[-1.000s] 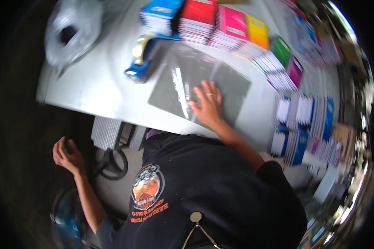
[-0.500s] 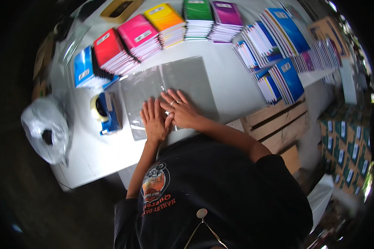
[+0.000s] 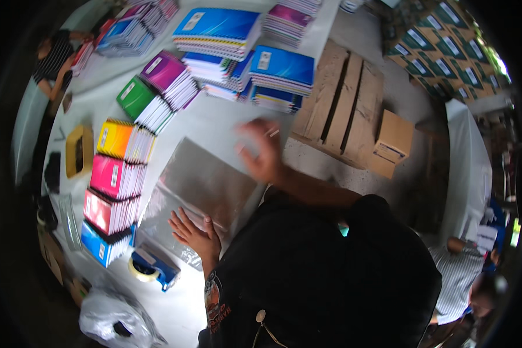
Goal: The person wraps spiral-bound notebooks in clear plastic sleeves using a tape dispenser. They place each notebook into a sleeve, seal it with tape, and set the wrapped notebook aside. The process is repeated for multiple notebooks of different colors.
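A clear plastic bag (image 3: 206,180) lies flat on the white table. My left hand (image 3: 195,236) rests on its near part, fingers spread, holding nothing. Raised over the table past the bag's right edge is my right hand (image 3: 262,149), blurred by motion; its fingers look parted and partly curled, with nothing visible in them. Beyond it stand stacked blue spiral notebooks (image 3: 281,69). Left of the bag runs a row of notebook stacks: purple (image 3: 165,75), green (image 3: 138,98), yellow (image 3: 119,139), pink (image 3: 113,174), red (image 3: 103,210) and blue (image 3: 101,242).
A blue tape dispenser (image 3: 156,268) sits near the bag, with a roll of clear plastic (image 3: 119,319) at the table's corner. A yellow tray (image 3: 79,152) lies behind the row. Right of the table are a wooden pallet (image 3: 339,104) and a small carton (image 3: 393,136). Other people are nearby.
The view has turned to the right. My hands, side by side on the plastic bag before, are now apart: the right has lifted away toward the blue notebooks, while the left stays on the bag.
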The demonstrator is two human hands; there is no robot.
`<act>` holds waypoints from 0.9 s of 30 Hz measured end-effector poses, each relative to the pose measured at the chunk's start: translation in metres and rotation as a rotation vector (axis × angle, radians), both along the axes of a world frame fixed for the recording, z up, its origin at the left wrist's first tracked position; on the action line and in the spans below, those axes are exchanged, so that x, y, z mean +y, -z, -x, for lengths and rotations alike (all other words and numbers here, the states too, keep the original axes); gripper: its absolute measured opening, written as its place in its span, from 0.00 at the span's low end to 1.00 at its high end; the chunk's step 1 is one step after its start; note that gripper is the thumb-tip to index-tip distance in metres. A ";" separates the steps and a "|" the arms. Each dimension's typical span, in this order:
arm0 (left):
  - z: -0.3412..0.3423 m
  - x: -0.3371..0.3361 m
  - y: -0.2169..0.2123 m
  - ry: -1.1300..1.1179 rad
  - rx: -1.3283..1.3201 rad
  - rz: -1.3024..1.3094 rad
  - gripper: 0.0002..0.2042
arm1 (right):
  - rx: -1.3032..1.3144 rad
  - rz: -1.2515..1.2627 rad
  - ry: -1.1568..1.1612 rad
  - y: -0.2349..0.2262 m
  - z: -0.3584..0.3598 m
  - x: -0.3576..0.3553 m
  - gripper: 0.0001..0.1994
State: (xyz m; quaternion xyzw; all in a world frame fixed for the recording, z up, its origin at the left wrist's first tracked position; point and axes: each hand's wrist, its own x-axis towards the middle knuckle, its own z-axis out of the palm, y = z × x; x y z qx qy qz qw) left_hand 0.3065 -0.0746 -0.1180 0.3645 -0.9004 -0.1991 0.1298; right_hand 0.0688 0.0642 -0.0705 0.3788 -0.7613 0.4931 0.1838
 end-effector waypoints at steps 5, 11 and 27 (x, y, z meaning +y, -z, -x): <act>0.047 -0.008 -0.004 0.156 -0.084 0.113 0.40 | -0.644 0.545 0.554 -0.034 0.122 0.069 0.28; 0.051 0.004 0.025 0.070 -0.408 0.049 0.42 | -1.228 0.367 0.174 -0.011 0.173 0.101 0.26; 0.044 0.008 0.035 0.040 -0.219 0.076 0.39 | -1.098 0.602 -0.022 -0.069 0.130 0.146 0.28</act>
